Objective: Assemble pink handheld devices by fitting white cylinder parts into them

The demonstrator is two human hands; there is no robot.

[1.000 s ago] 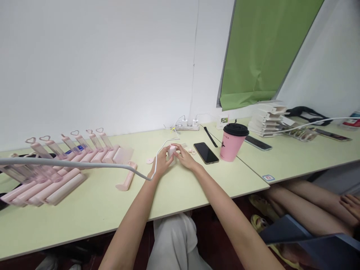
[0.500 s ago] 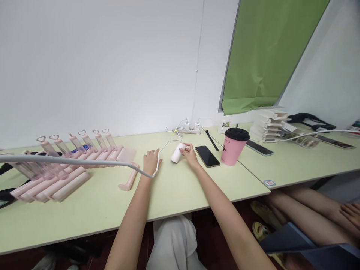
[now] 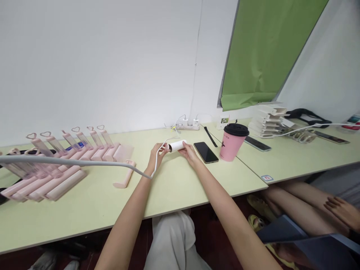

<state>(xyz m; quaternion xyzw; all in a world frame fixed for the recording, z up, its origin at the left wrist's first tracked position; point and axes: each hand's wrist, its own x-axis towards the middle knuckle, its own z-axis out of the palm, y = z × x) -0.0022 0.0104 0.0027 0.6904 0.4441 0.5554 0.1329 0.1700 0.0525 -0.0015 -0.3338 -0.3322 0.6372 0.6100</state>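
Observation:
A white cylinder (image 3: 177, 146) lies level between my two hands, its dark open end facing left. My right hand (image 3: 189, 153) is closed round its right end. At the open end my left hand (image 3: 156, 156) has its fingers pinched together. Something small and pale shows at those fingertips, too small to make out. Left of my left hand, a pink handle-like piece with a flat round end (image 3: 125, 175) rests on the table (image 3: 107, 210). A grey-white cable (image 3: 112, 164) passes in front of my left hand.
Clear tubes with heart-shaped loops (image 3: 80, 135) and several pink cylinders (image 3: 66, 183) stand and lie at left. To the right are a phone (image 3: 206, 152), a pink cup (image 3: 232, 144), a power strip (image 3: 188, 126) and stacked white boxes (image 3: 268, 118). Another person's legs (image 3: 300, 202) show at lower right.
My left hand has come up from the table to the cylinder's open end. The cylinder has turned from steeply slanted to nearly level, its open end now toward my left hand.

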